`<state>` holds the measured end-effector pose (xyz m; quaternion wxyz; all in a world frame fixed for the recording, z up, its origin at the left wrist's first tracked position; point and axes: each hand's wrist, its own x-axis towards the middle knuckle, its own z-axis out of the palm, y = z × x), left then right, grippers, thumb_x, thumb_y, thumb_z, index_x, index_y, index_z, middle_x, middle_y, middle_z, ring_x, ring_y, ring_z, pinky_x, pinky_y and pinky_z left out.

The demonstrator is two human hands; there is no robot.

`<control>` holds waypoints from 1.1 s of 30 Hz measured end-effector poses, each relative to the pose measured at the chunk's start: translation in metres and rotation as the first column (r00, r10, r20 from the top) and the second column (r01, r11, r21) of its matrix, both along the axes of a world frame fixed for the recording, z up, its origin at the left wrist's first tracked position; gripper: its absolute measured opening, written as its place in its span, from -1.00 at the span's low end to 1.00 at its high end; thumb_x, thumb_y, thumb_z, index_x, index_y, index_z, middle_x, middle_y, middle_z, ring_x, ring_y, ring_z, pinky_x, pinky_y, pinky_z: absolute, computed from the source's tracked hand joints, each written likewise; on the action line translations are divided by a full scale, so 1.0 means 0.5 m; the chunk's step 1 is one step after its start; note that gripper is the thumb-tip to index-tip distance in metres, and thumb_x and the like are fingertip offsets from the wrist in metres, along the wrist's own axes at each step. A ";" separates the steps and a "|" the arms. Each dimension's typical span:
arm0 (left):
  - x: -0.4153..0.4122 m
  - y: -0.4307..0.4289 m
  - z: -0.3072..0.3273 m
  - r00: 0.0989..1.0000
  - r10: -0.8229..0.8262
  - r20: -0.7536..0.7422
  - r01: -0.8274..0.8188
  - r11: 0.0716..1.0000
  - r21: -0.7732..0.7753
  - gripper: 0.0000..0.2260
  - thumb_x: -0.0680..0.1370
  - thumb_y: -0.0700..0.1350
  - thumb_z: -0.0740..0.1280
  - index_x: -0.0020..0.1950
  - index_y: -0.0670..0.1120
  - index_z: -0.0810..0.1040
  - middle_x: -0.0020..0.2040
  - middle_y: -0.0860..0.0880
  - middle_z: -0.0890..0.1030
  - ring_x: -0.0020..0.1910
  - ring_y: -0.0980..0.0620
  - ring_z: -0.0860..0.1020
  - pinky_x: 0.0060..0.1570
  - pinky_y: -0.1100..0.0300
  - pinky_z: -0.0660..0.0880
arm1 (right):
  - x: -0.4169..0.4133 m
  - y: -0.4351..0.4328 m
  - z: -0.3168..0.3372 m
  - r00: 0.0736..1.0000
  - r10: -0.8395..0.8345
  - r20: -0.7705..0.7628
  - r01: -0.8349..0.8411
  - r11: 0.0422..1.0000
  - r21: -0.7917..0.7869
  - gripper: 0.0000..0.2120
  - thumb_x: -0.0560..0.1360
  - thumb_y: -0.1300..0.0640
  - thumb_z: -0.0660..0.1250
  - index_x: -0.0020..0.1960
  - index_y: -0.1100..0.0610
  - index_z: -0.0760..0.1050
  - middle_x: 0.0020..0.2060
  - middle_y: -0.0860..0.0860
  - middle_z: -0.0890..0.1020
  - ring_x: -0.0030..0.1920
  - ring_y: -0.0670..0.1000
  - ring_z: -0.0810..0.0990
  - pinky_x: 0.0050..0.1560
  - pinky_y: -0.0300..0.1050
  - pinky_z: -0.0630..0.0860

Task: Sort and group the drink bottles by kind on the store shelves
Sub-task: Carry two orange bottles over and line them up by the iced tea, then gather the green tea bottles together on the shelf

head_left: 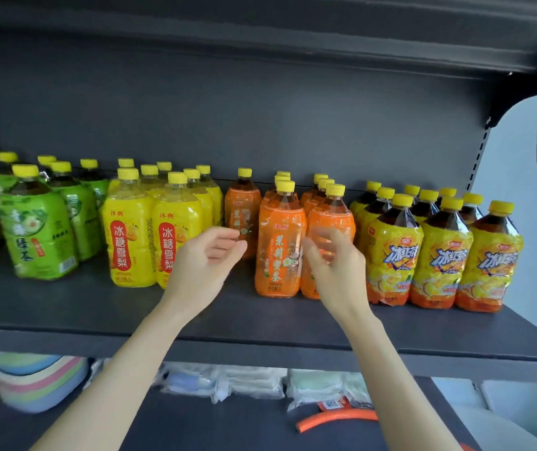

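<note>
Both arms are reaching up to the dark shelf (97, 307). The left hand (206, 260) is hovering with fingers spread, empty, just left of the front orange bottle (278, 242) labelled 茉莉蜜茶. The right hand (332, 263) is hovering likewise, fingers loosely apart, in front of the neighbouring orange bottle (333, 213). Yellow bottles (128, 232) alongside are reading 冰糖雪梨.

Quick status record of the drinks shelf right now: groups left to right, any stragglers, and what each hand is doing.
shelf: dark shelf, bottles all upright
group 1: green-label bottles, far left
group 2: yellow-label bottles
group 3: orange-label bottles, centre
group 4: iced tea bottles, right
straggler: lone orange bottle set back, apart from its group
left hand: open, empty
right hand: open, empty, in front of orange group
</note>
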<state>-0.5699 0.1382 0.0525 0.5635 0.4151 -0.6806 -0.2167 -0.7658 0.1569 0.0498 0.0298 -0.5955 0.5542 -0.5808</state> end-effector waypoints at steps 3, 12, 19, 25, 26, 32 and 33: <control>0.089 0.046 0.028 0.999 -0.028 -0.046 0.026 0.998 -0.051 -0.89 0.50 -0.09 0.40 0.01 -0.04 0.62 -0.12 0.04 0.67 -0.12 0.13 0.63 -0.14 0.39 0.50 | 0.087 0.020 0.029 0.996 0.086 0.003 -0.086 0.994 -0.067 -0.82 0.58 0.03 0.31 0.13 0.07 0.56 0.00 -0.05 0.64 -0.03 -0.15 0.57 -0.05 -0.28 0.50; 0.483 0.131 -0.030 0.986 0.065 -0.151 -0.069 0.997 -0.025 -0.92 0.50 -0.08 0.38 -0.03 0.02 0.62 -0.14 0.10 0.69 -0.13 0.13 0.65 -0.10 0.38 0.52 | 0.494 0.039 -0.014 0.937 0.345 0.043 -0.342 0.937 -0.072 -0.86 0.59 0.08 0.30 0.05 0.12 0.59 -0.13 -0.10 0.65 -0.12 -0.23 0.56 -0.10 -0.42 0.42; 0.782 0.122 -0.072 0.973 0.138 -0.186 -0.140 0.990 0.004 -0.91 0.52 -0.19 0.37 -0.07 -0.02 0.62 -0.16 0.06 0.70 -0.17 0.09 0.66 -0.11 0.36 0.53 | 0.803 0.017 -0.050 0.884 0.462 0.074 -0.458 0.886 -0.065 -0.94 0.58 0.11 0.31 -0.04 -0.02 0.54 -0.19 -0.21 0.62 -0.11 -0.27 0.57 -0.15 -0.48 0.43; 0.935 0.042 -0.043 0.969 0.156 -0.192 -0.169 0.984 -0.056 -0.92 0.53 -0.20 0.36 -0.09 -0.03 0.63 -0.20 0.04 0.69 -0.19 0.10 0.66 -0.15 0.38 0.52 | 0.955 -0.063 -0.023 0.875 0.481 0.062 -0.475 0.876 -0.085 -0.91 0.58 0.09 0.31 -0.08 -0.07 0.52 -0.21 -0.26 0.61 -0.18 -0.30 0.56 -0.17 -0.48 0.42; 0.958 0.022 -0.039 0.969 0.161 -0.187 -0.174 0.983 -0.060 -0.92 0.53 -0.19 0.36 -0.09 -0.03 0.63 -0.20 0.04 0.69 -0.19 0.09 0.66 -0.15 0.36 0.53 | 0.979 -0.082 -0.020 0.870 0.489 0.060 -0.483 0.871 -0.085 -0.90 0.59 0.10 0.31 -0.08 -0.08 0.52 -0.22 -0.26 0.60 -0.18 -0.31 0.56 -0.17 -0.49 0.42; 1.088 -0.113 -0.057 0.955 0.217 -0.201 -0.231 0.971 -0.053 -0.91 0.52 -0.18 0.38 -0.07 0.01 0.62 -0.18 0.00 0.69 -0.15 0.09 0.65 -0.13 0.38 0.52 | 1.122 -0.215 -0.027 0.857 0.507 0.087 -0.502 0.862 -0.074 -0.90 0.59 0.13 0.30 -0.07 -0.04 0.53 -0.20 -0.24 0.61 -0.16 -0.33 0.56 -0.17 -0.53 0.40; 1.103 -0.134 -0.065 0.947 0.237 -0.219 -0.252 0.967 -0.045 -0.91 0.52 -0.17 0.38 -0.06 0.02 0.61 -0.16 0.00 0.68 -0.14 0.12 0.64 -0.13 0.40 0.51 | 1.142 -0.240 -0.026 0.860 0.502 0.095 -0.497 0.865 -0.067 -0.91 0.59 0.13 0.30 -0.07 -0.03 0.53 -0.20 -0.23 0.62 -0.16 -0.34 0.56 -0.18 -0.53 0.40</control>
